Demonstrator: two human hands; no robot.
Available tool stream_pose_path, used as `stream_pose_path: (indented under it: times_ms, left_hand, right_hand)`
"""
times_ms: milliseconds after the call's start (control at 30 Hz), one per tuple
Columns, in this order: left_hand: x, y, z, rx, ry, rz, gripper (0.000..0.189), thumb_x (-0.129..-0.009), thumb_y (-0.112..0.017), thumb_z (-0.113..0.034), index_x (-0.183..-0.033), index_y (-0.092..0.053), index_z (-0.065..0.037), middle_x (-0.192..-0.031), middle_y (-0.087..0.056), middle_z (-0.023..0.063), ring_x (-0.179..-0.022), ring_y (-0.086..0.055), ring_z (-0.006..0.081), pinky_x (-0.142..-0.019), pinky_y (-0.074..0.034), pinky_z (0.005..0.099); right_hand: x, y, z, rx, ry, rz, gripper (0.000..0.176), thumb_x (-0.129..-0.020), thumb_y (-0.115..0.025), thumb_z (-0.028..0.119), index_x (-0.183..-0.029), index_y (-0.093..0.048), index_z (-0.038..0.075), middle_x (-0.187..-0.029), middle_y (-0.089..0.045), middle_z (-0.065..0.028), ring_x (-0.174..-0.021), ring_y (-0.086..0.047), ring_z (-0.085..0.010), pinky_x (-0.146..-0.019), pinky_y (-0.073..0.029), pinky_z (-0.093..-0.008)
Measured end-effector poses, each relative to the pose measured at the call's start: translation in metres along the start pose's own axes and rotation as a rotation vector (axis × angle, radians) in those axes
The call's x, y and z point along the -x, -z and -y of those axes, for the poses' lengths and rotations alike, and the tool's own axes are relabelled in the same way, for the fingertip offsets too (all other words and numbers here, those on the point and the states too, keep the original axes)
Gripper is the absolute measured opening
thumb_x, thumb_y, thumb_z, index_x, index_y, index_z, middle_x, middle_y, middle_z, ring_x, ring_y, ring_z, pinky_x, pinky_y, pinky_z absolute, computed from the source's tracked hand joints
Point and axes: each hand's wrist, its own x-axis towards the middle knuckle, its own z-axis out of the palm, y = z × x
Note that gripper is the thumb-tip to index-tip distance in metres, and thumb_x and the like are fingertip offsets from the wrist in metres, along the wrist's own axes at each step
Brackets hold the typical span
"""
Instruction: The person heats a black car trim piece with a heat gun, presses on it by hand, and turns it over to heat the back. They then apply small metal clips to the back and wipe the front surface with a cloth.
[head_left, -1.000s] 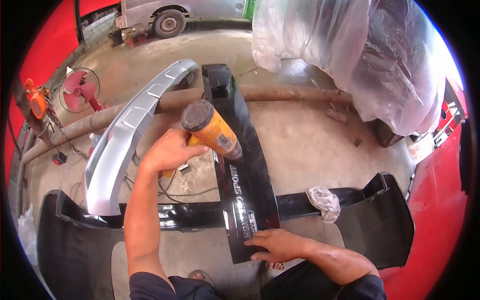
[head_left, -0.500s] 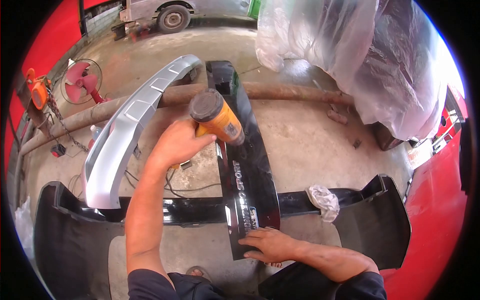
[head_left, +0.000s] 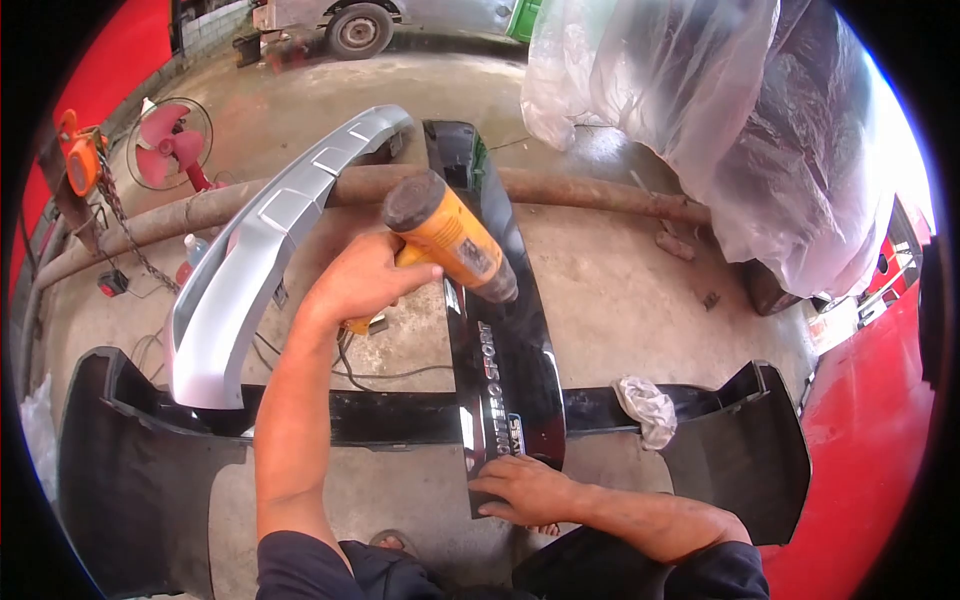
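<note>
A yellow heat gun (head_left: 462,250) with a dark rear cap is gripped by its handle in my left hand (head_left: 365,285). Its nozzle points down and right, just above a glossy black trim panel (head_left: 535,375). Raised chrome lettering (head_left: 490,375) reading "SPORT" at its far end runs along the panel, with a small blue-edged badge (head_left: 515,435) beside it. On the panel's near end lies my right hand (head_left: 530,488), fingers spread flat and holding nothing.
Under the panel run a black bumper (head_left: 390,415) and a rusty pipe (head_left: 590,195). A silver bumper trim (head_left: 255,260) leans at left, near a pink fan (head_left: 168,145). A crumpled white cloth (head_left: 648,410) sits on the bumper. Plastic sheeting (head_left: 680,120) hangs at right.
The heat gun has swung a little to the right, its nozzle now over the panel nearer the lettering. My right hand stays on the panel's near end. The whole view has shifted slightly.
</note>
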Motion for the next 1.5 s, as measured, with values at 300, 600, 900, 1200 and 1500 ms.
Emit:
stream_pose_path:
  times_ms: [300,600,900,1200,1500]
  left_hand:
    - [-0.004,0.017,0.021,0.132,-0.142,-0.712,0.044,-0.091,-0.075,-0.029,-0.117,-0.067,0.005,-0.110,-0.074,0.0179,-0.095,-0.073,0.0299,-0.087,-0.055,0.0411]
    - [0.003,0.052,0.051,1.003,-0.578,-0.764,0.042,-0.094,-0.069,-0.008,-0.133,-0.055,0.000,-0.119,-0.068,0.0143,-0.091,-0.067,0.0175,-0.073,-0.057,0.0311]
    - [0.030,0.077,0.032,0.843,-0.648,-0.848,0.038,-0.097,-0.065,-0.008,-0.133,-0.057,0.001,-0.114,-0.067,0.0129,-0.092,-0.063,0.0171,-0.078,-0.053,0.0315]
    - [0.046,0.072,0.000,0.738,-0.734,-0.918,0.036,-0.096,-0.066,-0.008,-0.130,-0.059,0.002,-0.110,-0.068,0.0119,-0.092,-0.064,0.0168,-0.079,-0.053,0.0316]
    - [0.048,0.070,-0.004,0.758,-0.768,-0.913,0.036,-0.094,-0.068,-0.007,-0.127,-0.059,0.000,-0.113,-0.069,0.0149,-0.089,-0.067,0.0181,-0.077,-0.055,0.0319]
  right_hand:
    - [-0.010,0.000,0.004,0.070,-0.005,-0.071,0.043,-0.092,-0.071,0.032,-0.126,-0.066,0.006,-0.123,-0.061,-0.0115,-0.120,-0.056,-0.0298,-0.104,-0.045,-0.0424]
    - [-0.048,0.014,-0.016,0.222,-0.015,-0.067,0.045,-0.090,-0.071,0.033,-0.127,-0.065,0.007,-0.131,-0.058,-0.0148,-0.134,-0.048,-0.0357,-0.110,-0.040,-0.0485]
    - [-0.106,0.062,-0.129,0.232,-0.550,-0.372,0.089,-0.101,-0.039,0.065,-0.159,-0.025,-0.002,-0.169,-0.017,-0.0202,-0.158,-0.011,-0.0369,-0.126,-0.011,-0.0557]
    - [-0.124,0.060,-0.136,0.269,-0.606,-0.293,0.092,-0.102,-0.031,0.069,-0.162,-0.017,0.000,-0.171,-0.009,-0.0156,-0.159,-0.005,-0.0326,-0.127,-0.005,-0.0554]
    - [-0.111,0.037,-0.122,0.431,-0.400,-0.403,0.089,-0.099,-0.044,0.064,-0.158,-0.030,-0.001,-0.168,-0.022,-0.0177,-0.157,-0.013,-0.0359,-0.125,-0.011,-0.0579]
